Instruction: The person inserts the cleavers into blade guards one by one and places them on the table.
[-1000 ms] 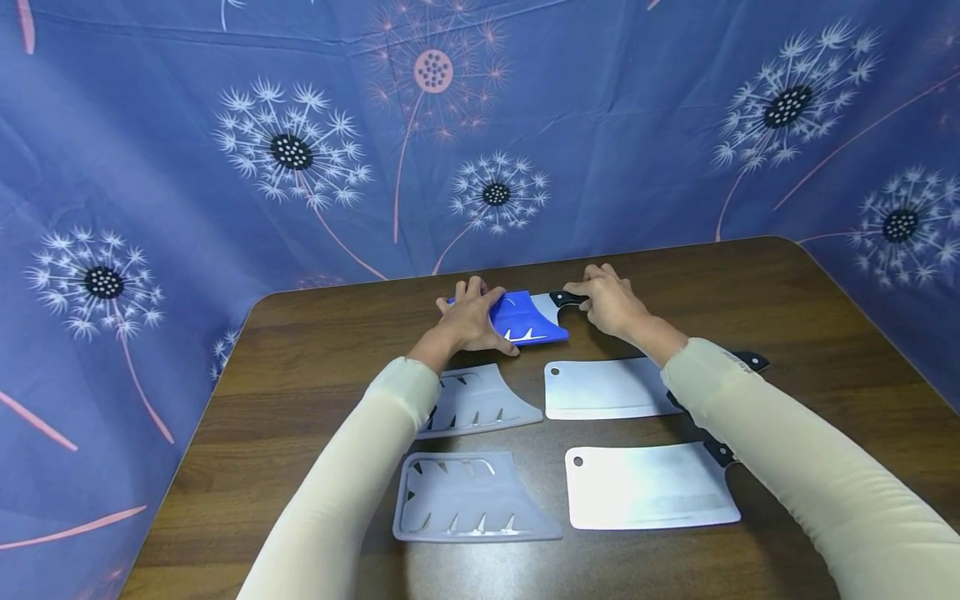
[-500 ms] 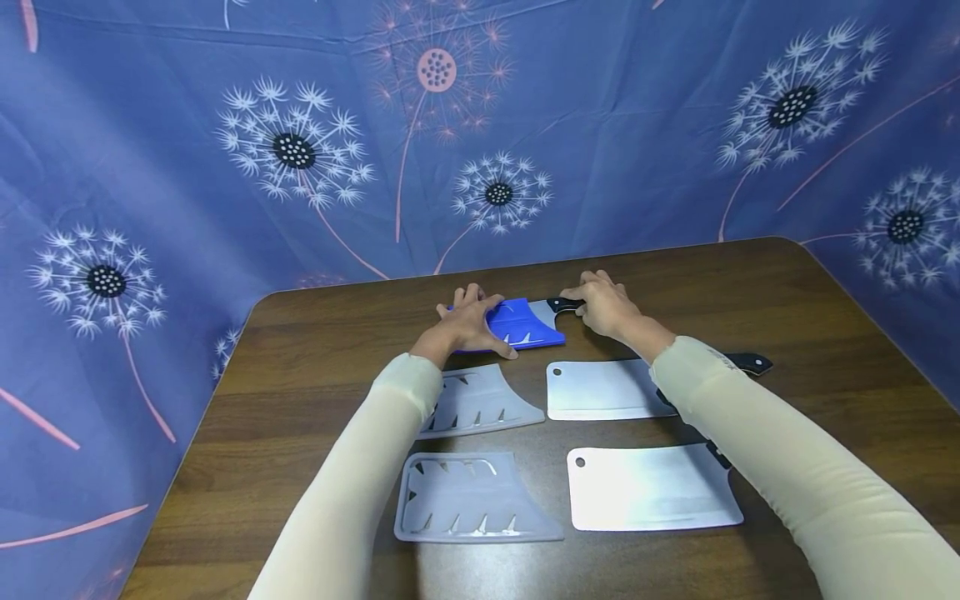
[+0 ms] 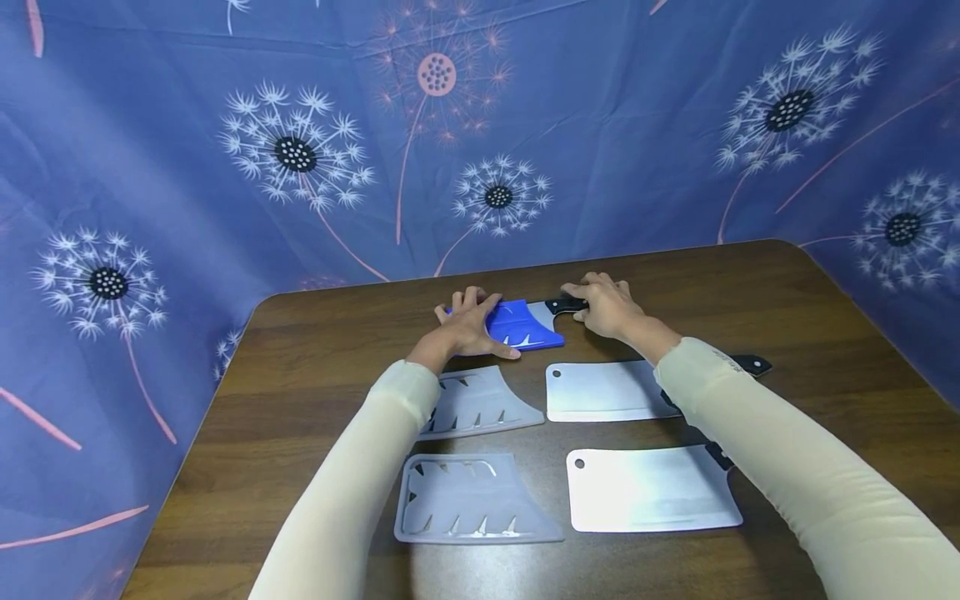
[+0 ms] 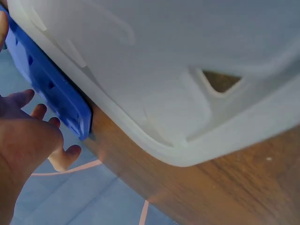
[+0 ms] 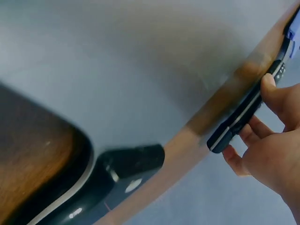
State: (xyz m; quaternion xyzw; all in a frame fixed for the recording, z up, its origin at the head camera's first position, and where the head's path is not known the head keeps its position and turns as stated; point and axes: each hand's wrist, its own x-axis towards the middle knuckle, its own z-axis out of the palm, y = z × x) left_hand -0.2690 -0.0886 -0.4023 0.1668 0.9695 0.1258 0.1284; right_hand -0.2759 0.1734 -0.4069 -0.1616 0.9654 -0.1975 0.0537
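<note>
Gripping the black handle (image 5: 248, 110) of a cleaver (image 3: 542, 314), the right hand (image 3: 606, 306) has its thumb and fingers closed round it near the table's far edge. Most of the blade is inside a blue sheath (image 3: 517, 323), with just a strip showing at its mouth. The left hand (image 3: 465, 329) lies over the sheath's other end, fingers spread and loosely bent, thumb along the near edge; how firmly it presses, I cannot tell.

Nearer on the brown table (image 3: 300, 400) lie 2 pale sheaths (image 3: 476, 500) at left and 2 bare cleavers (image 3: 652, 490) at right, in 2 rows. The left sleeve (image 3: 352, 475) partly covers the farther pale sheath; the right sleeve (image 3: 795, 467) partly covers both bare cleavers. Blue dandelion-print cloth (image 3: 615, 142) hangs behind.
</note>
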